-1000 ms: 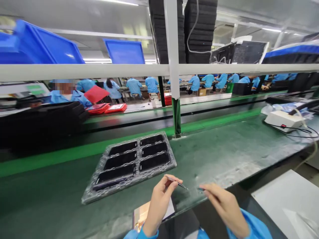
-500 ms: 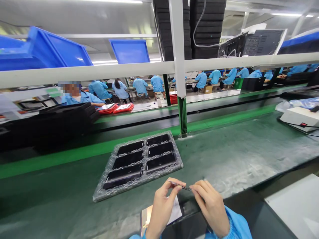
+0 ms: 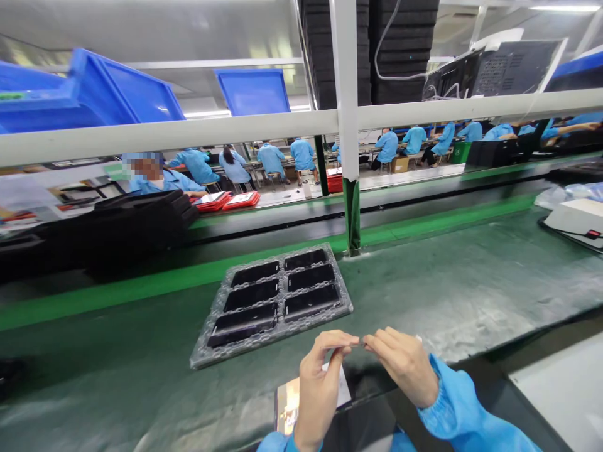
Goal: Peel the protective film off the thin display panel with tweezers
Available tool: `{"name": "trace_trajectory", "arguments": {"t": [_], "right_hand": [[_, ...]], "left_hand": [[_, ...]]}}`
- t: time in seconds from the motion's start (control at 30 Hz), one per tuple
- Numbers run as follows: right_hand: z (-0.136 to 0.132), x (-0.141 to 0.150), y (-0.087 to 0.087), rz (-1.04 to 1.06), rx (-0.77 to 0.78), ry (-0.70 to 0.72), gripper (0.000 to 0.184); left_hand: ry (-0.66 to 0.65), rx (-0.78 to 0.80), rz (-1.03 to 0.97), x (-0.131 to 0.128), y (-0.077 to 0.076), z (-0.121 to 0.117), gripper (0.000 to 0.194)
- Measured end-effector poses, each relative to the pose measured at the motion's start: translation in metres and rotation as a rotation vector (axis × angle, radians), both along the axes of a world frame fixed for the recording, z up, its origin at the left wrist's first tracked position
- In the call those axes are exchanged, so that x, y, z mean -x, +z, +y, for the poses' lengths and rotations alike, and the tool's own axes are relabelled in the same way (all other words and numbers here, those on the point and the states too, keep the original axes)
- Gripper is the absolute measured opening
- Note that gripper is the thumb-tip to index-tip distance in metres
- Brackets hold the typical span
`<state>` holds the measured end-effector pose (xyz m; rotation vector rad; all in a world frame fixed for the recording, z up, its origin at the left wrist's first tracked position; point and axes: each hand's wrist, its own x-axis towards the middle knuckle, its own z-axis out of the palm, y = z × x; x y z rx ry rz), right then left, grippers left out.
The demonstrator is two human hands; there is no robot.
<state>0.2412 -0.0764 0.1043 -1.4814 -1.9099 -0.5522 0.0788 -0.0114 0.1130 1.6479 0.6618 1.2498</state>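
At the front edge of the bench, both hands are raised with fingertips almost meeting. My left hand [image 3: 321,383] pinches a small, thin, dark piece [image 3: 361,341] between thumb and fingers; most of it is hidden, and its kind cannot be made out. From the other side, my right hand [image 3: 402,363] has its fingertips closed on the same piece's end. Partly behind my left wrist lies a flat panel with a shiny, gold-reflecting surface [image 3: 286,402]. A white sheet or label [image 3: 343,386] shows beside it. Beyond the hands sits a clear plastic tray [image 3: 281,285] holding several black phone-like screens.
The green bench mat [image 3: 424,282] runs across. A white post [image 3: 346,94] rises behind the tray, joined to a horizontal rail [image 3: 188,135]. Black trays [image 3: 141,226] are stacked at left; a white box [image 3: 577,220] stands at right. Several people in blue work beyond.
The view has shifted slightly, moving the tray right and up in the picture. My left fingers have straightened, covering more of the thin piece; my right forearm lies more sideways.
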Motion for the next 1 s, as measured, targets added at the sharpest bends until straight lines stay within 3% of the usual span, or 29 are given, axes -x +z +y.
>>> {"name": "trace_trajectory", "arguments": {"t": [0.17,0.4,0.6,0.8,0.9,1.0], "right_hand": [[-0.001,-0.008,0.003,-0.074,-0.03,-0.003,0.041],[-0.004,-0.017,-0.01,-0.064,-0.006,-0.023,0.04],[-0.001,-0.031,-0.02,0.029,0.002,-0.101,0.037],[0.003,-0.048,-0.024,0.155,0.091,-0.166,0.037],[0.01,-0.064,-0.028,0.248,0.143,-0.221,0.04],[0.014,-0.071,-0.027,0.341,0.172,-0.237,0.044]], "left_hand": [[0.029,-0.012,-0.071,-0.002,-0.005,-0.001,0.017],[0.09,-0.067,-0.026,0.006,-0.007,-0.001,0.013],[0.148,-0.262,0.12,0.016,-0.01,0.017,0.016],[0.173,-0.167,0.22,0.017,-0.02,0.026,0.031],[0.162,-0.174,0.251,0.019,-0.021,0.024,0.027],[0.156,-0.295,0.276,0.021,-0.019,0.019,0.016]]}}
